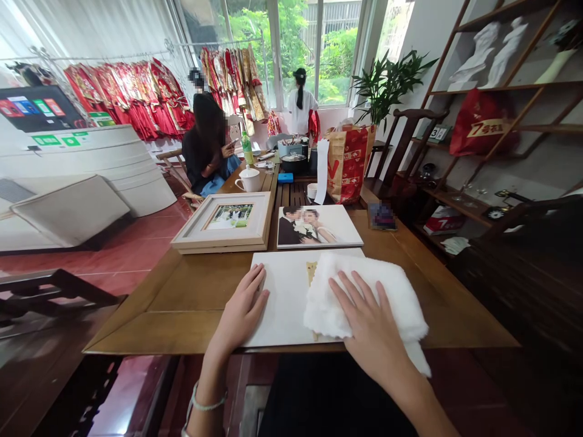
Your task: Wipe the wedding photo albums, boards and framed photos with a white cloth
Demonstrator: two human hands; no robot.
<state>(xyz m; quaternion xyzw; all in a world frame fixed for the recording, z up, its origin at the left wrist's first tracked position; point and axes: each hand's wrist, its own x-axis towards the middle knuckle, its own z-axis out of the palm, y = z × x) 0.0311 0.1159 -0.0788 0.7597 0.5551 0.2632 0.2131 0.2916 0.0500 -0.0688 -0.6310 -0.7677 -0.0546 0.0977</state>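
Wooden table (182,294) setup: my right hand (372,325) on a cloth (405,297), fingers spread; left hand (243,309) on the board (283,300), fingers together.

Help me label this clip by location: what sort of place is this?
Probably a wedding-photo studio or bridal-wear shop: rows of red and gold garments hang on rails, and the wooden table bears a framed picture and a print of two people with a white bouquet.

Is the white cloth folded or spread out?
Folded, loosely: the white cloth looks thick, and a second layer pokes out below its lower right edge. The right hand rests on top.
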